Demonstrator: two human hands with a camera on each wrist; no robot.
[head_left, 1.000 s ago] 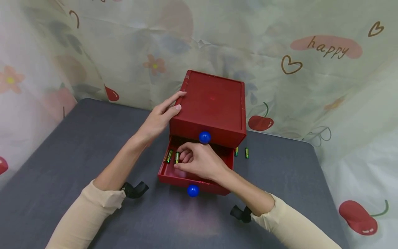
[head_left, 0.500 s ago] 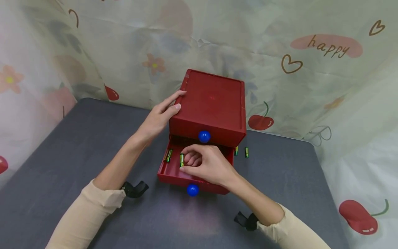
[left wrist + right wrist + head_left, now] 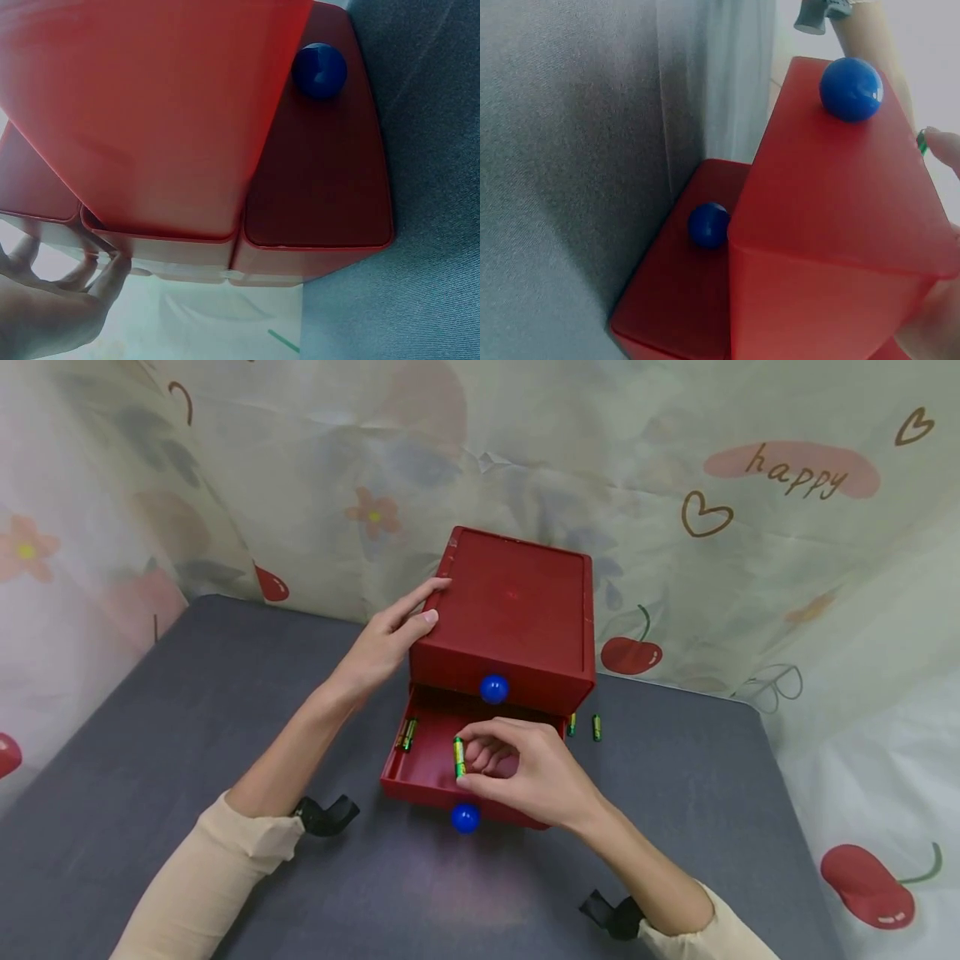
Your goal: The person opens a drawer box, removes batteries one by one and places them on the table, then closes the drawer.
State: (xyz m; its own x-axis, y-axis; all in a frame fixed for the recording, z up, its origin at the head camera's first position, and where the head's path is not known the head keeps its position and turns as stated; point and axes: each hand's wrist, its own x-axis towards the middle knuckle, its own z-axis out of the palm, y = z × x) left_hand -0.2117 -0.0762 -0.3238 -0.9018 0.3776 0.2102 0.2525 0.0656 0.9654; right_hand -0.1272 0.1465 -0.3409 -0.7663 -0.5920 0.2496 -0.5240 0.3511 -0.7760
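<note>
A red drawer cabinet [image 3: 517,602] with blue ball knobs stands on the table, and one drawer [image 3: 420,789] is pulled out. My left hand [image 3: 378,647] rests against the cabinet's upper left edge, fingers and thumb extended. Between thumb and fingertips, my right hand [image 3: 525,768] pinches a green battery [image 3: 459,757] over the open drawer. In the right wrist view only the end of that battery [image 3: 922,141] shows beyond the drawer front [image 3: 840,180]. More batteries [image 3: 407,735] lie along the drawer's left wall.
Two green batteries, a nearer one [image 3: 572,724] and a farther one [image 3: 597,727], lie on the dark grey table [image 3: 675,793] right of the cabinet. A closed lower drawer [image 3: 322,165] sits beneath the open one. A printed curtain [image 3: 300,468] hangs close behind.
My right hand has lifted the battery from the drawer's left part and carried it right and toward me. My left hand has stayed on the cabinet.
</note>
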